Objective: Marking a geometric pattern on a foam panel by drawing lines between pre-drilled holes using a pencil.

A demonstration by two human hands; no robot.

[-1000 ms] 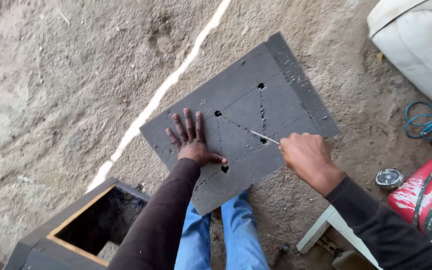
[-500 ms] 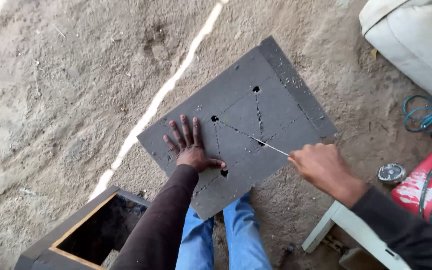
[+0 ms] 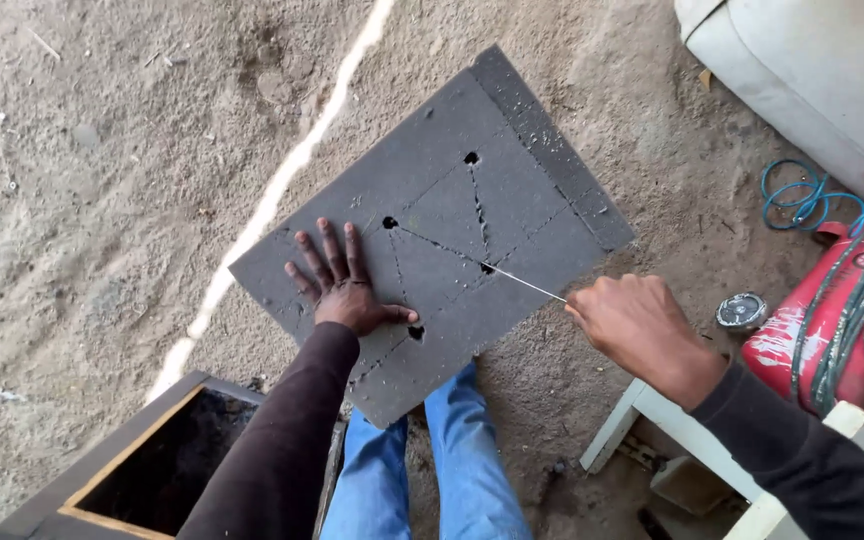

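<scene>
A dark grey square board (image 3: pixel 512 190) lies on the sandy ground, with several small holes and scored lines on it. My left hand (image 3: pixel 342 285) presses flat on its near left part, fingers spread. My right hand (image 3: pixel 637 325) sits just off the board's right edge, closed on the end of a thin light-coloured wire (image 3: pixel 517 280). The wire runs taut from that hand to a hole near the board's middle.
A dark box with a wooden rim (image 3: pixel 142 470) stands open at lower left. A white stool (image 3: pixel 682 450) is at lower right, a red tank with hoses (image 3: pixel 832 320) beyond it, a round gauge (image 3: pixel 742 312), a blue cord (image 3: pixel 797 195), and a white sack (image 3: pixel 812 70) at upper right.
My right hand has drawn away to the right, off the board, and more of the wire now shows between it and the hole. The left hand has stayed flat on the board.
</scene>
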